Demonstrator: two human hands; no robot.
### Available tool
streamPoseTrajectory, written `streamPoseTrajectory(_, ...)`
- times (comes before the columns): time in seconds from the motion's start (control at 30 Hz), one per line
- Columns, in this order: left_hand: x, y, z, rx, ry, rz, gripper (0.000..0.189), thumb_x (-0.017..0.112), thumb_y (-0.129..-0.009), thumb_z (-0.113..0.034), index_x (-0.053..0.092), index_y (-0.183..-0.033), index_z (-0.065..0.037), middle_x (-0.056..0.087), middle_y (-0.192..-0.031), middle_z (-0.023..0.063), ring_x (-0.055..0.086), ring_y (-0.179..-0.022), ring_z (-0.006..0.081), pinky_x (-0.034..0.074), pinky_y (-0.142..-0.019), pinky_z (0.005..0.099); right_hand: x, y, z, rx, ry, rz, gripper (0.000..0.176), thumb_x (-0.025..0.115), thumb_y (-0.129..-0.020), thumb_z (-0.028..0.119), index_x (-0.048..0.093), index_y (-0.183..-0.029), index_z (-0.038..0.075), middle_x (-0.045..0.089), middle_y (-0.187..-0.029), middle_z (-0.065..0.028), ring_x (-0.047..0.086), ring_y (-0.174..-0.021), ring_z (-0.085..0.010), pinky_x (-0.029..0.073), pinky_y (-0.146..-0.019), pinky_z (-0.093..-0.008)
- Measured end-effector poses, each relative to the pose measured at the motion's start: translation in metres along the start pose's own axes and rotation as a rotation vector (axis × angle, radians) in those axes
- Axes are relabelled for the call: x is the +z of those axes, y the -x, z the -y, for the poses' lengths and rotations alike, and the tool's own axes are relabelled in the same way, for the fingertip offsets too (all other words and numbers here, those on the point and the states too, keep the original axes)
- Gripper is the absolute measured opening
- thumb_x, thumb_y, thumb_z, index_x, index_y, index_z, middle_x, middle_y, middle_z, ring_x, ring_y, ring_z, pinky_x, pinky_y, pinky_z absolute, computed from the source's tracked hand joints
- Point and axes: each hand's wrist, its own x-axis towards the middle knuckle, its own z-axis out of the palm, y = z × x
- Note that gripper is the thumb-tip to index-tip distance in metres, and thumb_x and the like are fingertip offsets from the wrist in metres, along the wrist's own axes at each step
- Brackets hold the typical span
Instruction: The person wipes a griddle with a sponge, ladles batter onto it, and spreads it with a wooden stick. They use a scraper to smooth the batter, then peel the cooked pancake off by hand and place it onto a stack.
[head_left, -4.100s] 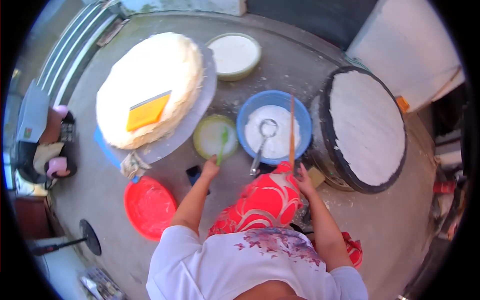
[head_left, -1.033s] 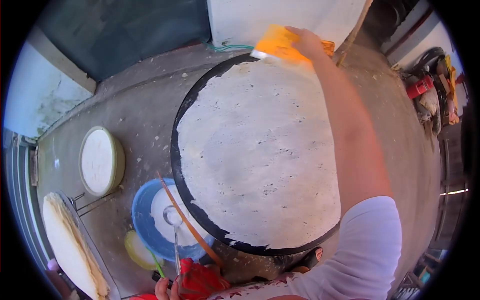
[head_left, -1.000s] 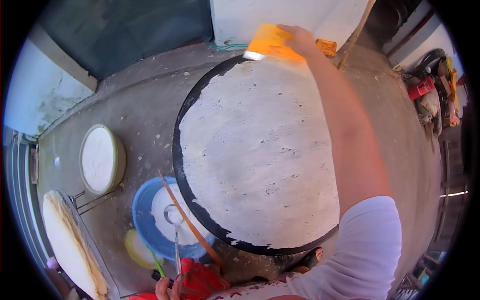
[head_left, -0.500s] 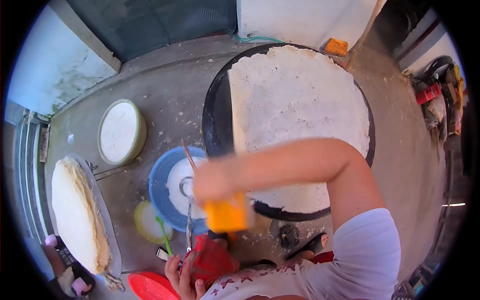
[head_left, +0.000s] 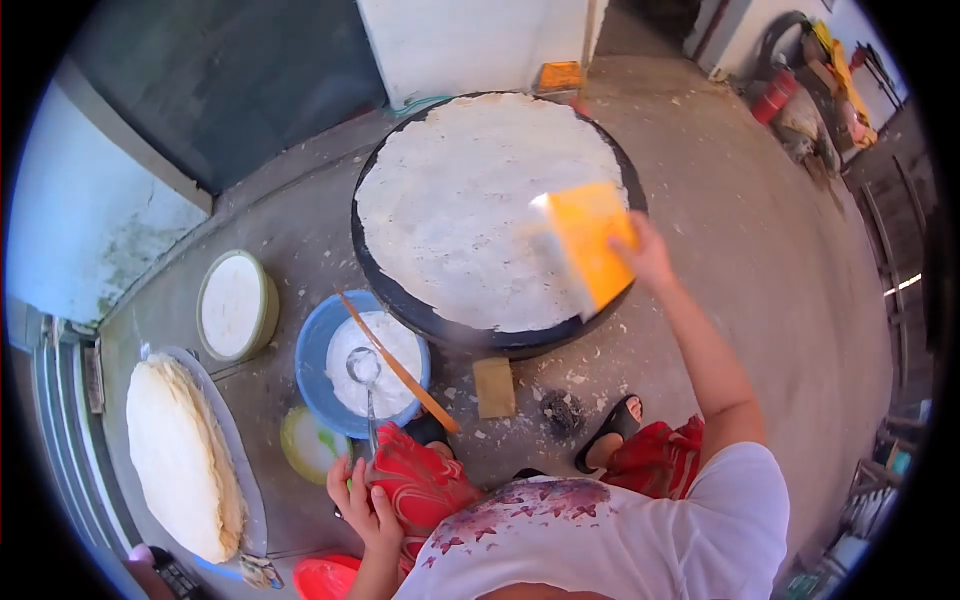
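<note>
My right hand (head_left: 648,252) grips an orange scraper (head_left: 598,250) over the right side of a large round black griddle (head_left: 462,335). The scraper's pale edge is blurred against a thin white sheet of batter (head_left: 480,210) covering most of the griddle. Beside my red trouser leg, my left hand (head_left: 368,508) has its fingers apart and shows nothing in its grip. Close to it stands a blue basin (head_left: 312,350) of white batter, with a metal ladle (head_left: 364,368) in it. A wooden stick (head_left: 402,366) lies slanted across the basin.
Left of the basin are a tub of white stuff (head_left: 232,305) and a pile of folded pale sheets (head_left: 180,460) on a tray. A yellow-green bowl (head_left: 300,455) and a red basin (head_left: 325,578) sit near my left hand. A brown block (head_left: 494,388) lies before the griddle.
My right hand, with the scraper, has swung from above the blue basin to the griddle's right side. The stick now slants across the basin. The sheet's left edge, straight before, is now rounded.
</note>
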Motion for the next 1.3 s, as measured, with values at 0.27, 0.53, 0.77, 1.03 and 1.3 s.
streamPoseTrajectory(0.27, 0.009, 0.007, -0.004, 0.002, 0.05, -0.055, 0.032, 0.044, -0.082, -0.006, 0.051, -0.111, 0.005, 0.039, -0.125, 0.0171, 0.04, -0.11, 0.0294, 0.031, -0.092, 0.0356, -0.068, -0.008, -0.059, 0.409, 0.286, -0.243, 0.055, 0.071, -0.064, 0.015, 0.049, -0.114, 0.005, 0.063, -0.096, -0.0127, 0.062, -0.087, -0.024, 0.048, -0.076, -0.0333)
streamPoseTrajectory(0.53, 0.011, 0.016, -0.003, 0.013, 0.114, -0.09, 0.03, 0.043, -0.086, -0.011, 0.052, -0.11, 0.005, 0.041, -0.125, 0.0179, 0.041, -0.112, 0.0295, 0.031, -0.095, 0.0372, -0.043, 0.052, -0.015, 0.512, 0.334, -0.258, 0.051, 0.071, -0.065, 0.022, 0.051, -0.109, 0.009, 0.063, -0.094, -0.0133, 0.06, -0.088, -0.0288, 0.048, -0.076, -0.037)
streamPoseTrajectory(0.77, 0.015, 0.008, -0.01, 0.01, 0.267, -0.057, 0.031, 0.045, -0.083, -0.005, 0.049, -0.113, 0.004, 0.04, -0.125, 0.0162, 0.04, -0.11, 0.0283, 0.031, -0.094, 0.0346, 0.054, 0.175, 0.076, 0.34, 0.066, -0.17, 0.053, 0.071, -0.065, 0.019, 0.048, -0.112, 0.008, 0.062, -0.094, -0.0153, 0.06, -0.089, -0.0309, 0.047, -0.076, -0.0386)
streamPoseTrajectory(1.03, 0.018, -0.03, -0.011, 0.107, 0.296, -0.017, 0.037, 0.055, -0.077, -0.003, 0.05, -0.114, -0.001, 0.045, -0.121, 0.014, 0.043, -0.112, 0.0288, 0.033, -0.094, 0.035, 0.055, 0.205, 0.145, 0.074, 0.093, 0.274, 0.034, 0.066, -0.066, 0.017, 0.056, -0.098, 0.012, 0.062, -0.088, -0.0108, 0.059, -0.081, -0.0311, 0.048, -0.07, -0.038)
streamPoseTrajectory(1.3, 0.093, -0.143, -0.006, 0.567, -0.06, 0.074, 0.052, 0.062, -0.063, 0.002, 0.052, -0.112, -0.007, 0.049, -0.117, 0.0084, 0.045, -0.106, 0.031, 0.04, -0.088, 0.0373, 0.024, 0.165, 0.114, -0.682, 0.452, 0.167, 0.027, 0.06, -0.059, 0.011, 0.058, -0.085, 0.014, 0.057, -0.084, 0.0, 0.055, -0.077, -0.0202, 0.047, -0.065, -0.0324)
